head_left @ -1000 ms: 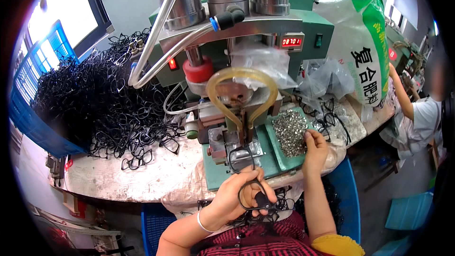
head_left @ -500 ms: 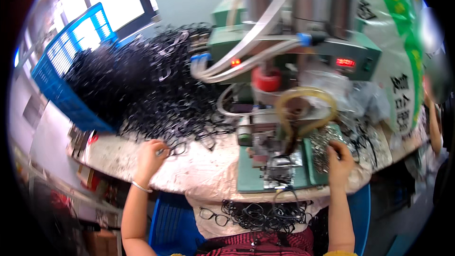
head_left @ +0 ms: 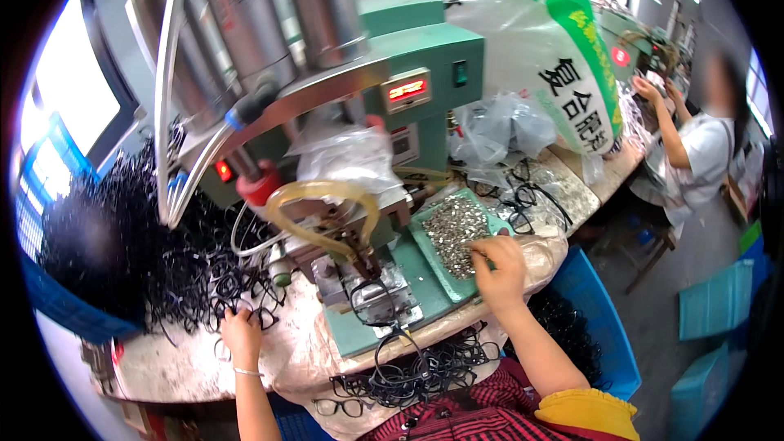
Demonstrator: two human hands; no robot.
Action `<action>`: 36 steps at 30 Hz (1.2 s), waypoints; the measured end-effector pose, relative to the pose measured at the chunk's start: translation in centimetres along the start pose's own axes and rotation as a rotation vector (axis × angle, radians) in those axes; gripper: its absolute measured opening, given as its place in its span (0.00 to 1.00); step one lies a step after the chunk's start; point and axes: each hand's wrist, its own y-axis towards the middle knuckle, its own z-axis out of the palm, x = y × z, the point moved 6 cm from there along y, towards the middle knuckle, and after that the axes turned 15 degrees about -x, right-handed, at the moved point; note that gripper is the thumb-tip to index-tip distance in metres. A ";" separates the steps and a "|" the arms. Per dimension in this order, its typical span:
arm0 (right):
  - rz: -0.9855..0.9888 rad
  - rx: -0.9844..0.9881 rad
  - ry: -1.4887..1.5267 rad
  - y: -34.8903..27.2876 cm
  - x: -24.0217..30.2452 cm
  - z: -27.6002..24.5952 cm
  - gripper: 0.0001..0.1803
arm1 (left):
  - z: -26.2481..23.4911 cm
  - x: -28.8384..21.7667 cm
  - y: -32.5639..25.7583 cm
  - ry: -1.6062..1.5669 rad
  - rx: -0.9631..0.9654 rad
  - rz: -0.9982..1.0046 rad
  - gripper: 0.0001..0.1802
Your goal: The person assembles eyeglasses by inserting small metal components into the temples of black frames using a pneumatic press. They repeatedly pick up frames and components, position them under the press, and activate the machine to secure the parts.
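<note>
Picking from one tray of metal bits [head_left: 454, 233], right hand [head_left: 498, 265] pinches; left hand [head_left: 241, 333] grips one black frame [head_left: 260, 317].

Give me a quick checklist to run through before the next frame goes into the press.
1. Left hand on the heap of black eyeglass frames: ok.
2. Right hand at the tray of small metal parts: ok.
3. A part pinched in the right fingers: cannot tell.
4. Press fixture free: not ok, a black frame lies on it.
5. Both hands away from the press head: ok.
</note>
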 end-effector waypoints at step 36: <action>-0.089 0.327 -0.202 1.7 2.7 4.2 0.17 | -21.2 -24.5 -4.9 -1.148 -0.297 0.951 0.12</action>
